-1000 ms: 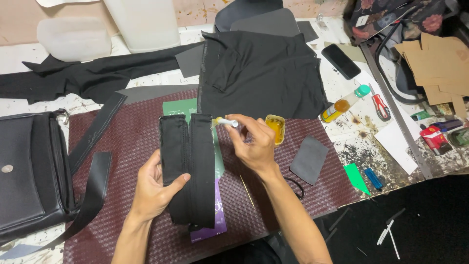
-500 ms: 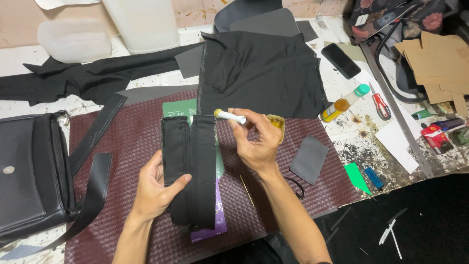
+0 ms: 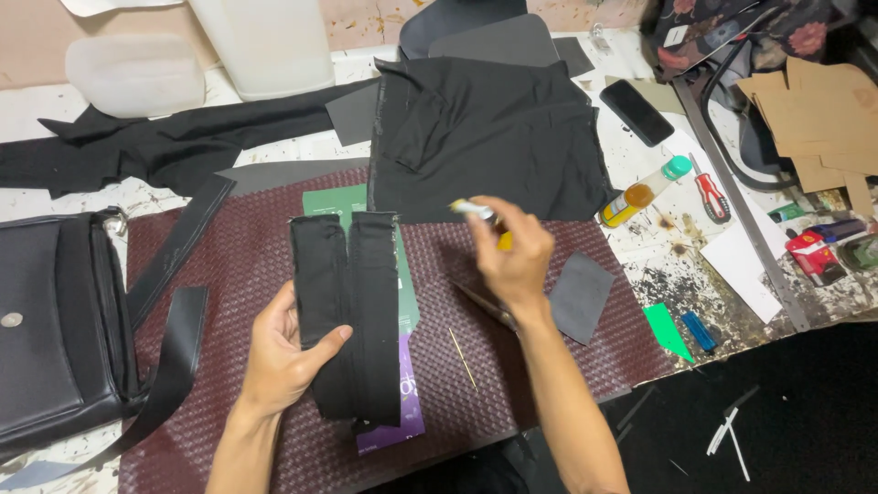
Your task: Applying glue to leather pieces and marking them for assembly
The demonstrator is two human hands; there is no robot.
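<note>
My left hand [image 3: 283,352] grips a long folded black fabric piece [image 3: 352,302] that lies on a green card [image 3: 329,201] and a purple card [image 3: 402,402] over a dark red woven mat [image 3: 229,265]. The thumb presses across the fabric's lower part. My right hand [image 3: 512,252] hovers to the right of the fabric, blurred, pinching a small white marker [image 3: 471,209] with its tip pointing left. A yellow object is partly hidden behind that hand.
A large black cloth [image 3: 485,128] lies behind the mat, a black bag [image 3: 55,320] with strap at left. A grey patch [image 3: 578,295], glue bottle [image 3: 645,190], screwdriver [image 3: 709,194], phone [image 3: 636,112], metal ruler [image 3: 741,210] and cardboard [image 3: 823,110] are at right. A thin stick [image 3: 462,357] lies on the mat.
My right hand has lifted and moved right, away from the fabric's top edge, carrying the marker. The left hand keeps its hold on the fabric.
</note>
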